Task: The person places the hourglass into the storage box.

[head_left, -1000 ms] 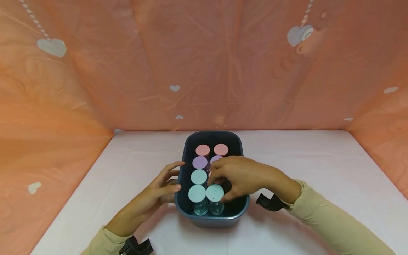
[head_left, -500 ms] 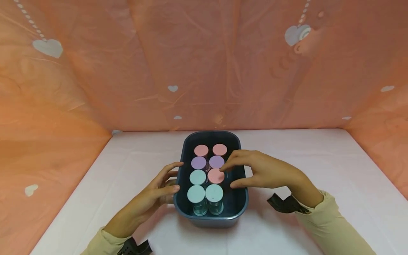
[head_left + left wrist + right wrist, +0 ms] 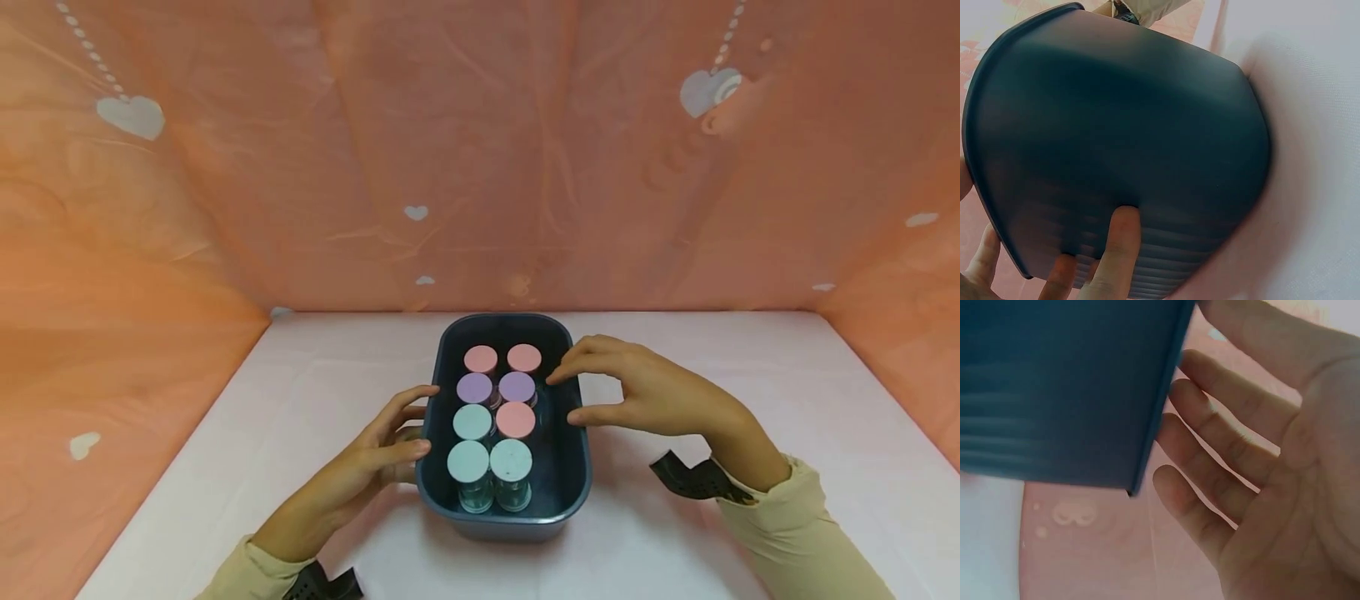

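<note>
A dark blue plastic bin (image 3: 504, 528) holds several small clear jars in two columns. From the far end, the left column has a pink lid (image 3: 481, 359), a purple lid (image 3: 475, 388) and two pale mint lids. The right column runs pink, purple (image 3: 517, 387), pink (image 3: 516, 419) and pale mint (image 3: 511, 460). Against the bin's left side rests my left hand (image 3: 375, 454), its fingertips touching the outer wall (image 3: 1104, 131) and its index tip at the rim. My right hand (image 3: 652, 387) hovers over the right rim, fingers spread, holding nothing.
The bin stands on a white-covered table (image 3: 337, 358). An orange sheet (image 3: 480, 150) with pale hearts hangs behind and at both sides. Inside the bin, bare floor shows along the right of the jars.
My right hand has let go among the jars and drawn back to the right rim, uncovering the near pink and purple lids. My left hand stays at the bin's side.
</note>
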Demonstrator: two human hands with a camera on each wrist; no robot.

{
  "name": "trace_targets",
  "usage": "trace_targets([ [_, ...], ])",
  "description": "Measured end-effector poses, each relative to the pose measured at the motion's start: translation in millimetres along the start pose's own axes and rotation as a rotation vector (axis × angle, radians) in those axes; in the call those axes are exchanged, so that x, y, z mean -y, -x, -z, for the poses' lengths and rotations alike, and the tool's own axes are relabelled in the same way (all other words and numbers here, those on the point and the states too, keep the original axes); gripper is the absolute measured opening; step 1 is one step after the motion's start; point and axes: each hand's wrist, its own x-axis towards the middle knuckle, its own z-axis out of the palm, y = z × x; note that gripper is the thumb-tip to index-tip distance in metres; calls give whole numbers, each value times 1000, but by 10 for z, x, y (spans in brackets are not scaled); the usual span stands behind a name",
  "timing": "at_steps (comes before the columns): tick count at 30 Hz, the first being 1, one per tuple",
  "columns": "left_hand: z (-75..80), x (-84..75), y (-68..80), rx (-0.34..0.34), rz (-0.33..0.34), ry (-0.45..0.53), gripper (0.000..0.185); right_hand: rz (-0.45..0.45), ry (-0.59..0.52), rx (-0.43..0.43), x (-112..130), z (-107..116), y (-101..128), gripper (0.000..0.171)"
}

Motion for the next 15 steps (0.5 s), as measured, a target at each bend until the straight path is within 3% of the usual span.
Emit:
trace_targets([
  [8, 7, -23, -13, -6, 25, -44, 59, -45, 61, -115, -118, 103, 128, 43],
  [15, 139, -202, 23, -54, -68, -160, 47, -145, 52, -155, -189, 210, 198, 44],
])
